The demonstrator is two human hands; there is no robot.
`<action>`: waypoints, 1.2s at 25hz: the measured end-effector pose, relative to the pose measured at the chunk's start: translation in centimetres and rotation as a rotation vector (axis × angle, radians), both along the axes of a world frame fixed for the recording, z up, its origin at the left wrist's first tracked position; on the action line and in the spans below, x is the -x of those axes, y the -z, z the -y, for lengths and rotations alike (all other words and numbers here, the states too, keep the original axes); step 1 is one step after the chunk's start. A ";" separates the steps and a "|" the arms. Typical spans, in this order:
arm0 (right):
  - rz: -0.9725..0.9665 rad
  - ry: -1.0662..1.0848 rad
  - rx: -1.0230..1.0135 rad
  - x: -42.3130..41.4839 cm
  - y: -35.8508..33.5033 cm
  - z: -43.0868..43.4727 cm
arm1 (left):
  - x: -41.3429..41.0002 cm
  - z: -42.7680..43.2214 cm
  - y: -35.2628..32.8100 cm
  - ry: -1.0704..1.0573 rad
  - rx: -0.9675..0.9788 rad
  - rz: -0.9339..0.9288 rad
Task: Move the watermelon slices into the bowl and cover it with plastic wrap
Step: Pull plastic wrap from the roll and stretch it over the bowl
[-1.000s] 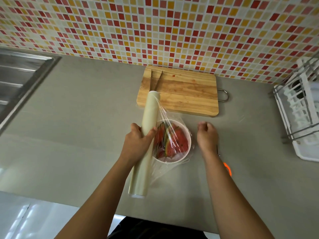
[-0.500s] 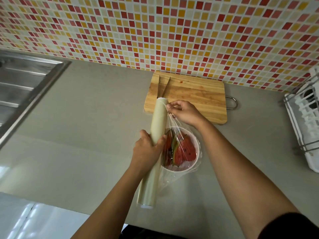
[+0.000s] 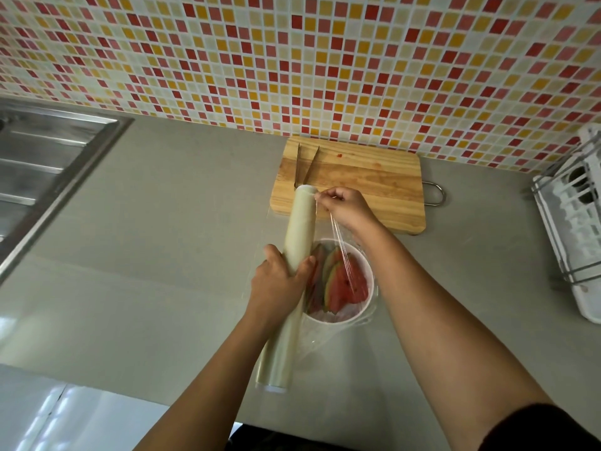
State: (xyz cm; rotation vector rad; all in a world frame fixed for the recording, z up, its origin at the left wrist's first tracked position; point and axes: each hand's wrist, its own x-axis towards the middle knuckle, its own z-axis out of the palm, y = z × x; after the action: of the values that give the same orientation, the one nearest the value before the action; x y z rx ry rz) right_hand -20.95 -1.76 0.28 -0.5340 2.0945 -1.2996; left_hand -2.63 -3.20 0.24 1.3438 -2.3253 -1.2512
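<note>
A white bowl (image 3: 369,268) on the grey counter holds several red watermelon slices (image 3: 349,284) with green rind. Clear plastic film (image 3: 338,245) stretches over the bowl from a long pale roll of plastic wrap (image 3: 300,222). My left hand (image 3: 279,281) grips the roll around its middle, just left of the bowl. My right hand (image 3: 341,205) pinches the film at the roll's far end, above the bowl. Loose film (image 3: 320,340) bunches at the bowl's near side.
A wooden cutting board (image 3: 364,187) with metal tongs (image 3: 305,166) lies behind the bowl against the tiled wall. A steel sink (image 3: 48,167) is at the left. A white dish rack (image 3: 572,216) stands at the right edge.
My right hand left the counter beside the bowl, crossed over it and took hold of the film at the roll's far end. My left hand kept its grip on the roll.
</note>
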 end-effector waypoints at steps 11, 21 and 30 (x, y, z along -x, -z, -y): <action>-0.021 0.055 -0.001 -0.5 0.2 0.6 | 0.4 -0.1 -0.1 0.006 0.012 -0.011; -0.784 -0.090 -0.239 -1.4 -0.7 1.0 | 0.6 -0.3 -0.3 0.021 0.054 0.017; -0.706 0.049 -0.314 -2.0 -0.4 1.5 | 0.8 -0.4 -0.1 0.042 0.080 -0.003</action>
State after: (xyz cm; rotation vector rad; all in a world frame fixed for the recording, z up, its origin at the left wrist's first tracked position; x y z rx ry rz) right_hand -18.96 -3.26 0.67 -0.8952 2.8299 -0.8362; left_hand -3.44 -2.79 0.32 1.2741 -2.3863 -1.1579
